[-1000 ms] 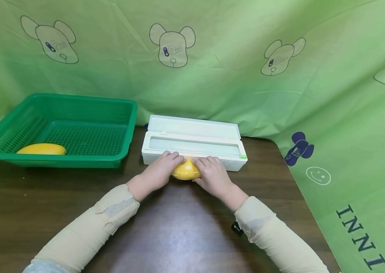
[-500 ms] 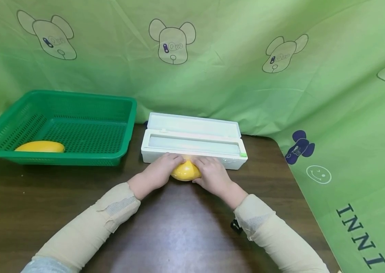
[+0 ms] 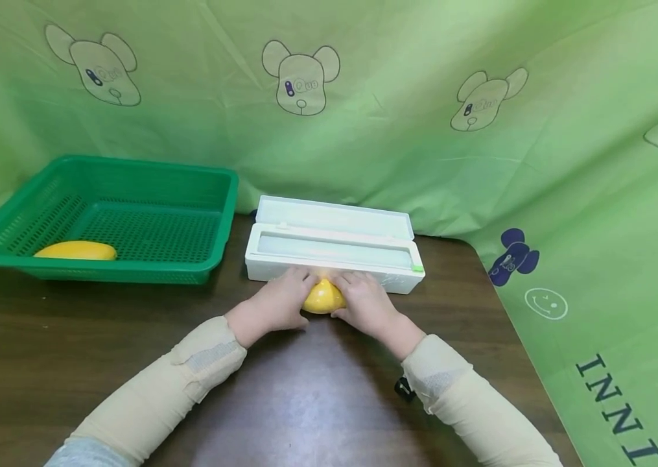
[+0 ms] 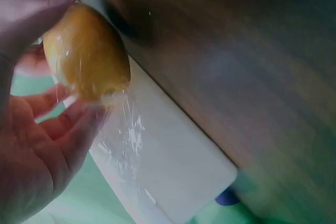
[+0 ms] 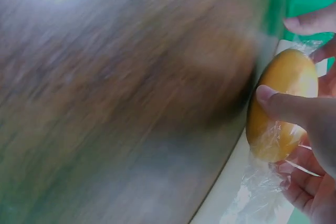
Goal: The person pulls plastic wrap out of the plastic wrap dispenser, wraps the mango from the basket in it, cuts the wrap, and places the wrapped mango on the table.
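Observation:
A yellow mango (image 3: 324,298), partly wrapped in clear cling film (image 4: 128,140), is between my two hands in front of the long white cling film box (image 3: 264,268). My right hand (image 3: 366,308) grips its right side, the thumb (image 5: 268,95) lying on the fruit and the fingers curled beneath at the film. On the other side my left hand (image 3: 276,300) keeps curled fingers at the mango and its film, while its thumb (image 5: 299,23) stands away from the skin. Film runs from the fruit over the box in the left wrist view. The mango's far side is hidden by fingers.
To the left stands a green plastic basket (image 3: 148,170) holding another mango (image 3: 78,250). The box's lid (image 3: 334,216) is folded back. A green curtain (image 3: 387,149) hangs behind and to the right of the brown table (image 3: 305,402).
My left thumb has lifted off the mango and now points out from it. The right hand keeps its hold. The head view has shifted slightly.

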The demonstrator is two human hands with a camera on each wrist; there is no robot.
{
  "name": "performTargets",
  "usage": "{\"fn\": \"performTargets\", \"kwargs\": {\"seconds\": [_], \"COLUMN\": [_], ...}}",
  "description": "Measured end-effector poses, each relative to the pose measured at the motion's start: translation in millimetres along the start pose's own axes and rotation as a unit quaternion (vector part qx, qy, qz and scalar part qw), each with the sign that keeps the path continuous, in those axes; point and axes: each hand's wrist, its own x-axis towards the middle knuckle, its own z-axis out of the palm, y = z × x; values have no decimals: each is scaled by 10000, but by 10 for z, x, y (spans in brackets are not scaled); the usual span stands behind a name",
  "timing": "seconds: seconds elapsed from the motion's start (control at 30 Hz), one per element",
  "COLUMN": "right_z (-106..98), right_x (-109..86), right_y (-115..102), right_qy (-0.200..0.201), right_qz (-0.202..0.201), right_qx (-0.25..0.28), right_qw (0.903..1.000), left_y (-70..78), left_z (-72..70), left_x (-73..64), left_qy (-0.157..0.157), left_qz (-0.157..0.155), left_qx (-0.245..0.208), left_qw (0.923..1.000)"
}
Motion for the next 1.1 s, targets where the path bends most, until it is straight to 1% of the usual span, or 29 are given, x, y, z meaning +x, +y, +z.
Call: {"fn": "performTargets", "kwargs": {"seconds": [0.07, 0.13, 0.17, 0.3, 0.37, 0.43, 0.53, 0.6, 0.67, 0.77, 0.83, 0.9, 0.97, 1.1], "right_z": [-33, -77, -104, -226, -265, -294, -323, -333, -333, -322, -318, -316, -322, -348], "right_x": [-6, -6, -6, -15, -34, -60, -102, -120, -129, -128, -128, -126, -124, -124], "right_y": [-6, -18, -27, -42, -30, -9, 28, 45, 53, 45, 35, 31, 36, 39], "right_qy": [-33, -122, -181, -399, -511, -607, -652, -561, -405, -130, 44, 233, 401, 547], "right_qz": [-1, -7, -5, -1, 28, 83, 201, 205, 134, 12, -35, -36, -20, 1], "right_qx": [97, 213, 304, 587, 772, 967, 1206, 1258, 1203, 920, 707, 554, 525, 544], "right_qw": [9999, 9997, 9994, 9975, 9957, 9934, 9904, 9903, 9918, 9957, 9975, 9982, 9978, 9970], "left_y": [46, 75, 84, 108, 108, 99, 77, 65, 54, 45, 43, 42, 43, 50], "left_z": [0, 14, 24, 21, 0, -33, -81, -106, -127, -162, -191, -219, -242, -259], "left_x": [5, 0, -5, -19, -31, -48, -65, -67, -63, -60, -61, -65, -72, -87], "left_qy": [-19, 113, 207, 530, 665, 766, 815, 766, 667, 495, 443, 428, 435, 459], "left_qz": [-186, -263, -248, -39, 101, 206, 311, 317, 257, 74, -12, -16, 19, 81], "left_qx": [39, 95, 165, 432, 484, 359, 145, 8, -100, -346, -539, -722, -838, -884], "left_qw": [9998, 9995, 9993, 9977, 9966, 9962, 9961, 9966, 9974, 9981, 9976, 9965, 9955, 9950]}}
